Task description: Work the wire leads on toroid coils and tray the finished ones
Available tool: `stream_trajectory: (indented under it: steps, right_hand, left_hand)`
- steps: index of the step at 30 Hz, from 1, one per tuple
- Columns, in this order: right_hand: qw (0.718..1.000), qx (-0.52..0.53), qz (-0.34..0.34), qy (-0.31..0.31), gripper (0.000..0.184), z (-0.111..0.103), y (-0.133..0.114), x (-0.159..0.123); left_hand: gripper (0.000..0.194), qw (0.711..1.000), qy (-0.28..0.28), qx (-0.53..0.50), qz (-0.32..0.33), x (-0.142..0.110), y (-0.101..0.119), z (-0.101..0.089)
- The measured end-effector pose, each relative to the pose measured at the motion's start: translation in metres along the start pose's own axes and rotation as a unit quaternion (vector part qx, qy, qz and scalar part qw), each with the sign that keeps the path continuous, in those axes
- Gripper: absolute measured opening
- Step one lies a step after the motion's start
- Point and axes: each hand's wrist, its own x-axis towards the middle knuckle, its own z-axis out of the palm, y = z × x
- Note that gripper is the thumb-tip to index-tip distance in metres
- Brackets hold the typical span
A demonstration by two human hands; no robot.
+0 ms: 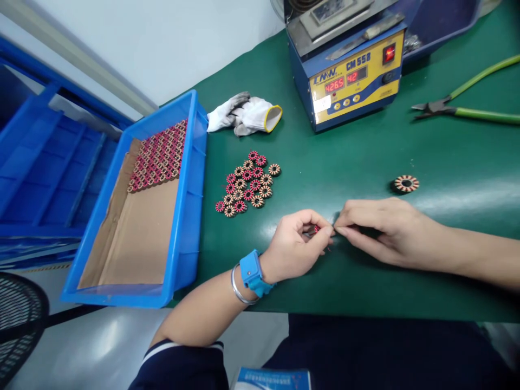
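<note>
My left hand (298, 244), with a blue band and a silver bracelet at the wrist, is closed around a small red-wound stator (316, 229). Fingers cover most of that piece. Thumb and forefinger of my right hand (392, 230) pinch together right at the left fingertips; what lies between them is too small to make out. A copper-and-black wound stator (407, 184) rests alone just beyond my right hand. Left of centre, a cluster of similar stators (247, 185), some red and some copper-coloured, lies on the green table (345, 162).
A blue crate (189, 200) at left holds rows of stators (160, 154) on cardboard. White work gloves (254, 114) lie behind the cluster. Farther back stands a CM 558 heating unit (353, 81) with lit digits. Green-handled cutters (442, 107) lie at right.
</note>
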Motion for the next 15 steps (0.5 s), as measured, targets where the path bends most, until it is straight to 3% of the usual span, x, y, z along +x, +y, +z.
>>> stream_trajectory:
  steps: [7,15]
  right_hand:
    - [0.997,0.035,0.043,0.044,0.005,0.0023,-0.0014,-0.0009]
    - [0.999,0.010,0.007,0.030,0.013,0.0033,-0.0006,0.0036]
  left_hand:
    - [0.018,0.999,0.006,-0.026,-0.024,0.0033,0.0032,0.0002]
    - [0.019,0.999,0.001,-0.032,-0.028,0.0033,0.0034,-0.0012]
